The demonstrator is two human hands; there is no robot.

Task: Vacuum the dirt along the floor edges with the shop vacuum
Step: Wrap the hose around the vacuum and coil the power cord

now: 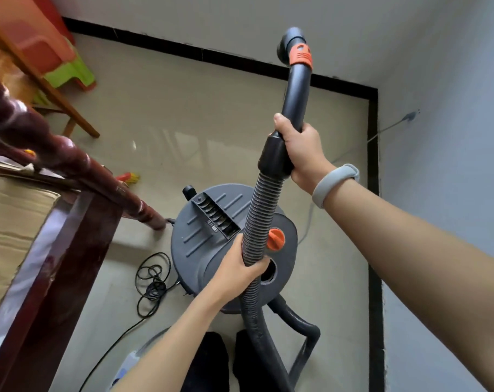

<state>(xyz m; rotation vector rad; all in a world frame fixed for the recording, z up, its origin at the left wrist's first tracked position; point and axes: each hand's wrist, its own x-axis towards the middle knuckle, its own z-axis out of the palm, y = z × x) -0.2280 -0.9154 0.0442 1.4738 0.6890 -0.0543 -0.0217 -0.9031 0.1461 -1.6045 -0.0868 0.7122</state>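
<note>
In a room corner, above the round grey shop vacuum (212, 236) on the pale tile floor (183, 114), the right hand (302, 151) wraps the rigid black wand handle (295, 97) while the left hand (240, 267) curls around the ribbed grey hose (258, 222). The open wand end points up; lowering it toward the black skirting strip (373, 165) at right would likely serve best. No floor nozzle shows, dirt is indiscernible, and the hose's near end is cut off.

floor (183, 114): glossy beige tile | baseboard (212, 56): black | walls (444, 66): grey-white | dark wooden furniture (70, 222) left
</note>
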